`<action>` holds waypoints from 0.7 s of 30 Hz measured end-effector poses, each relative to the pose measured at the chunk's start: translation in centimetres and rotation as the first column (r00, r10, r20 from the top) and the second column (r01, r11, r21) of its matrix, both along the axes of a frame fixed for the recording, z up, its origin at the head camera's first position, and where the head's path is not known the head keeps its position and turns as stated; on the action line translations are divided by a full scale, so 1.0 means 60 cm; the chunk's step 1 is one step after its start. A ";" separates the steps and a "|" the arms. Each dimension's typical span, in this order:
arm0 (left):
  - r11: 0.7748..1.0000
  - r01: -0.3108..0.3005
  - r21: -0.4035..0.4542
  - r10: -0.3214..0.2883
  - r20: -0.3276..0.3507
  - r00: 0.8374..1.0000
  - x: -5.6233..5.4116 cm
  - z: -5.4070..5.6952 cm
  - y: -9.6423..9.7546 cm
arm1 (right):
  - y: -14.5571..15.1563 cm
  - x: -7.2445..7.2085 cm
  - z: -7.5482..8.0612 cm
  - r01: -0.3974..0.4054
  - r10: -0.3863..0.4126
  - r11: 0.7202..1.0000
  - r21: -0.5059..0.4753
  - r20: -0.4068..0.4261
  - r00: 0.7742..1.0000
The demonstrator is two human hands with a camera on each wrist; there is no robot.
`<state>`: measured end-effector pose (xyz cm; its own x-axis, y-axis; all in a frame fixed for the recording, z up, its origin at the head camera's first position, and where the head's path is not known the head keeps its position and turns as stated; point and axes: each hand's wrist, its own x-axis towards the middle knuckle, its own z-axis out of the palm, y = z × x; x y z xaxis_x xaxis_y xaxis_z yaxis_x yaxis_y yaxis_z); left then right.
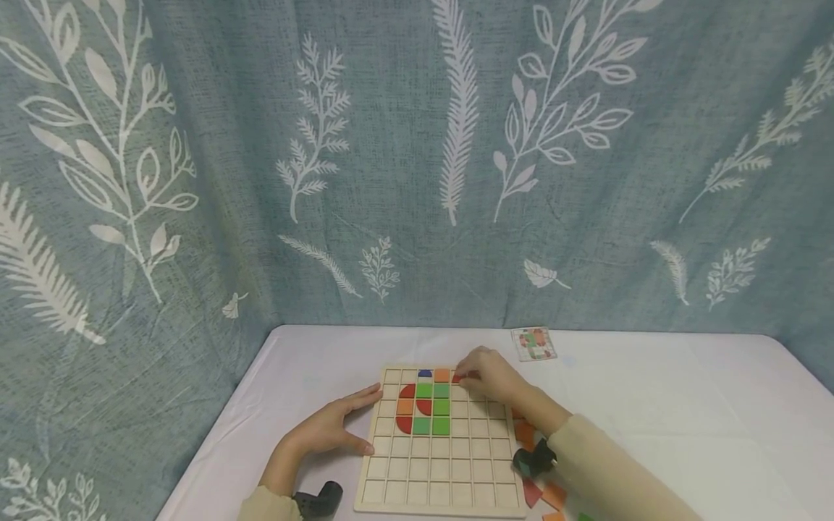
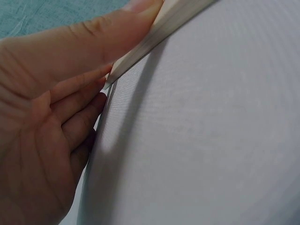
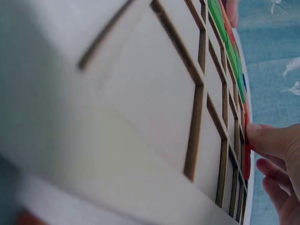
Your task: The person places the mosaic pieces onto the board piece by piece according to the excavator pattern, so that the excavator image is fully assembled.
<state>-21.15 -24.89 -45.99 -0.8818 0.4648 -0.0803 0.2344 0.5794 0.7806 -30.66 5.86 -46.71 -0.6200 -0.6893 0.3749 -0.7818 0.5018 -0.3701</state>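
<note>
A pale wooden grid board (image 1: 449, 470) lies on the white table. My left hand (image 1: 323, 432) is at its left side, thumb and fingers spread and nearly straight; in the left wrist view the thumb touches the board's edge (image 2: 157, 35). Over the top row, my right hand (image 1: 498, 380) pinches a red piece (image 3: 247, 161) between thumb and fingers, just right of an orange square tile (image 1: 441, 375). Blue, green, orange and rounded red pieces fill several cells, among them a green tile (image 1: 441, 426). The fingers partly hide the red piece.
Loose orange and red pieces (image 1: 554, 496) lie right of the board, partly under the right forearm. A small pattern card (image 1: 534, 344) lies behind, near the table's far edge. A leaf-printed curtain (image 1: 404, 181) hangs beyond. Black wrist devices (image 1: 319, 501) sit at both wrists.
</note>
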 end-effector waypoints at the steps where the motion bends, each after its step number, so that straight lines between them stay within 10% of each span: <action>1: 1.000 0.001 0.001 -0.001 -0.001 1.000 0.000 0.001 0.000 | 0.000 0.001 -0.001 0.004 -0.004 1.000 -0.002 0.000 1.000; 14: 1.000 -0.004 0.007 0.004 0.008 1.000 0.002 -0.006 0.003 | 0.010 0.015 0.001 0.025 -0.021 0.998 -0.052 0.086 0.996; 21: 1.000 -0.022 0.005 0.022 0.012 1.000 0.000 -0.010 0.000 | 0.055 0.035 0.026 0.059 -0.004 0.985 -0.160 0.327 0.945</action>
